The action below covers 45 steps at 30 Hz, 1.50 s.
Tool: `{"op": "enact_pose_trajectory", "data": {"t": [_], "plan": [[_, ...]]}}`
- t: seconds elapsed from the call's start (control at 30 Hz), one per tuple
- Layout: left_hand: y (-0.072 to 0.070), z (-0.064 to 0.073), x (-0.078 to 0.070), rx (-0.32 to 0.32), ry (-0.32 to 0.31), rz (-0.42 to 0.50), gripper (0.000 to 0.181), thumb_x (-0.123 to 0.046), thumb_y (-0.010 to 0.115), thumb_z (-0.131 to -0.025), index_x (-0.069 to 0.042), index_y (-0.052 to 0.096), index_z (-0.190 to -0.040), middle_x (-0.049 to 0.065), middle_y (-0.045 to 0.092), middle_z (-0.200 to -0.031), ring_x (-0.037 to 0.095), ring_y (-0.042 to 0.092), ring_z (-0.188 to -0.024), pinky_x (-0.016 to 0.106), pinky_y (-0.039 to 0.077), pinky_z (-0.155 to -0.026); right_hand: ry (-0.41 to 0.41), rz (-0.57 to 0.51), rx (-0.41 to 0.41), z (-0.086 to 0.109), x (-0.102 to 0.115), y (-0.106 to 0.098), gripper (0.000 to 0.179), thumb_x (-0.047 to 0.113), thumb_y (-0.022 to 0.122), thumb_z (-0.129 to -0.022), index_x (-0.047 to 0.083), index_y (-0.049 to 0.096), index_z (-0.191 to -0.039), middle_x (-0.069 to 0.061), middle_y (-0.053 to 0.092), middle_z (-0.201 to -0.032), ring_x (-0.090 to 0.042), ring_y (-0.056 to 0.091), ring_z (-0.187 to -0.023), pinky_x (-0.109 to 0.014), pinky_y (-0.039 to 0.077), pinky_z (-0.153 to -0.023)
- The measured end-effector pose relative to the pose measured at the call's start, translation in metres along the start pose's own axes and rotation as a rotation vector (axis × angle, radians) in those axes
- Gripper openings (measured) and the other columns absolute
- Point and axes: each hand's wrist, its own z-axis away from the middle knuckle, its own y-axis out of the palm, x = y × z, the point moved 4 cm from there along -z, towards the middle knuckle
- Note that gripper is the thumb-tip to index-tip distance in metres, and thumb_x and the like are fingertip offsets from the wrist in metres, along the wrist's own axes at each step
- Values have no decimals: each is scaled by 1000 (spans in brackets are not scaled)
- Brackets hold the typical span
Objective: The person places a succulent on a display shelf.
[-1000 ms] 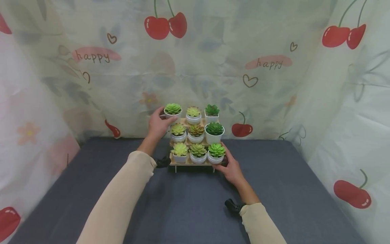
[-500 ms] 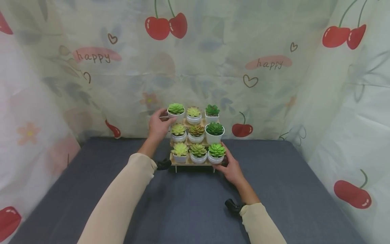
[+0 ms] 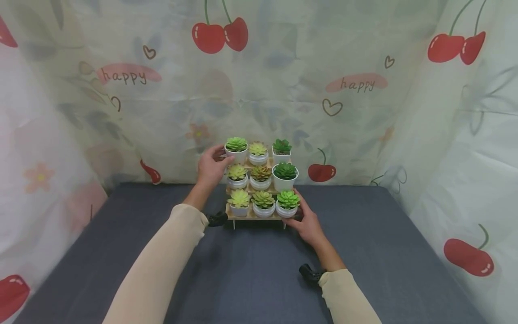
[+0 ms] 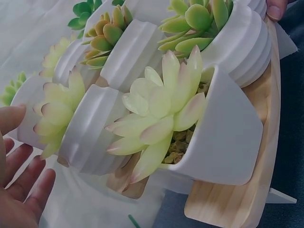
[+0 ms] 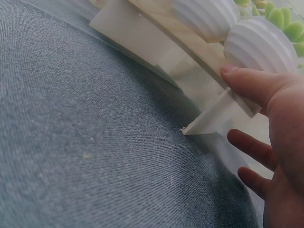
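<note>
A three-tier wooden plant stand (image 3: 252, 218) carries several small potted succulents in white pots. My left hand (image 3: 211, 165) is at its top left, thumb in front of and fingers beside a pot with a light-green succulent (image 3: 236, 145), holding it loosely. In the left wrist view the thumb (image 4: 12, 118) overlaps that pot, and the other fingers are spread below it. My right hand (image 3: 308, 225) holds the stand's lower right end. In the right wrist view its thumb (image 5: 247, 83) lies on the shelf edge by a ribbed pot (image 5: 260, 46), with two fingers apart underneath.
The stand rests on white legs (image 5: 209, 114) on a dark grey-blue cloth-covered table (image 3: 259, 279). Behind and at both sides hangs a pale curtain (image 3: 267, 81) printed with cherries. A black wrist strap (image 3: 310, 273) shows at the right sleeve.
The pot at the top left has shifted rightward along the top shelf, closer to its neighbour, with my left fingers following. The right hand and the stand have stayed in place.
</note>
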Motion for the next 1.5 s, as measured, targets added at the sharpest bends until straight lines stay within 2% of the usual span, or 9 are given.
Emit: {"op": "enact_pose_trajectory", "data": {"t": [0.27,0.5,0.7,1.07,1.33,1.43,1.5], "plan": [[0,1,1,16,-23,24,53,-22,72,-91,-9,53,-138,12,58,-132,27,55,-118,41,47,-94,8,8,2,0,-1,0,95,20,81,-81,31,24,-155,-8,43,-148,-32,58,-113,-56,43,-94],[-5,10,4,-25,25,91,48,-23,70,-92,-6,55,-135,13,57,-130,29,54,-118,43,46,-94,13,25,3,0,0,0,95,21,82,-81,32,23,-155,-7,45,-147,-30,58,-112,-56,43,-94],[-13,29,14,-78,8,184,40,-21,64,-96,-3,57,-131,15,58,-127,30,52,-118,44,43,-96,11,23,3,-1,0,0,95,20,82,-81,33,23,-155,-7,44,-148,-30,59,-112,-55,43,-94],[-13,68,31,-60,20,194,36,-14,62,-97,2,58,-129,18,59,-127,29,54,-117,41,41,-99,14,14,1,0,-1,1,95,18,81,-81,33,24,-155,-7,43,-149,-31,58,-114,-55,42,-94],[-11,86,46,-80,-7,233,32,-4,62,-95,5,59,-125,24,60,-123,31,54,-118,41,41,-99,12,13,-1,0,-1,1,95,18,81,-81,33,24,-155,-7,43,-149,-31,58,-113,-55,44,-93],[-11,93,50,-81,-28,244,31,1,61,-94,6,59,-124,25,61,-121,31,55,-116,35,42,-96,7,9,-2,0,-1,1,95,18,82,-81,33,24,-155,-7,43,-149,-31,58,-113,-55,44,-93],[-12,99,46,-79,-32,238,32,4,60,-93,8,59,-124,26,61,-121,34,55,-116,31,43,-93,6,7,-3,0,0,1,95,18,82,-81,33,24,-155,-7,42,-149,-32,58,-113,-55,44,-92]]}}
